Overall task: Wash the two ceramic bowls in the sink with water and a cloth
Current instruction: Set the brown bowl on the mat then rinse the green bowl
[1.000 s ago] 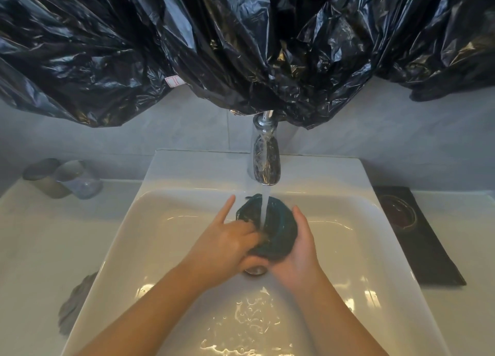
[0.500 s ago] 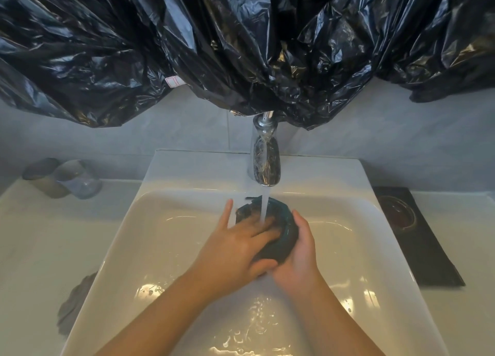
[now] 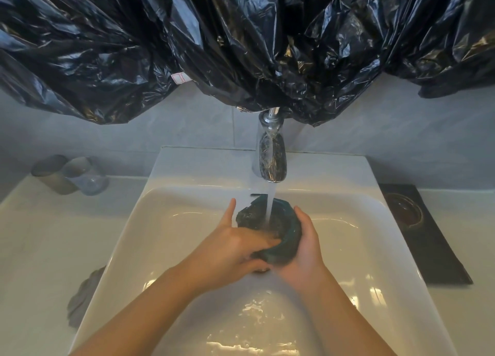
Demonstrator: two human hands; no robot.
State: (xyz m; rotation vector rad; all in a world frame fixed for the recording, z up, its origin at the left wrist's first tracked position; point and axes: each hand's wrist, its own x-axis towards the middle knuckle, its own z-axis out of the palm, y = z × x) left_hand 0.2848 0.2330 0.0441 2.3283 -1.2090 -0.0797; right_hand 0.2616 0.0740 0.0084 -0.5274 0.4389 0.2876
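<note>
**Both hands on a bowl under the tap**

The right hand (image 3: 302, 251) cups a dark green bowl (image 3: 284, 229) from the right side and from below, with its thumb along the rim. The left hand (image 3: 230, 248) comes from the left; its fingers reach over the near rim into the bowl, and the index finger points up and away from it. I cannot tell if a cloth is under these fingers. The bowl is tilted, with its opening toward the tap, and it is held over the middle of the sink (image 3: 171, 213). A stream of water (image 3: 270, 203) falls from the chrome tap (image 3: 270, 157) straight into the bowl. Water lies on the sink bottom near the camera.

On the counter left of the sink stand two cups (image 3: 72, 174), touching each other. On the right side lies a dark mat (image 3: 434, 251) with a second dark bowl (image 3: 404, 212) on it. Black plastic bags (image 3: 214, 42) hang above the tap.
</note>
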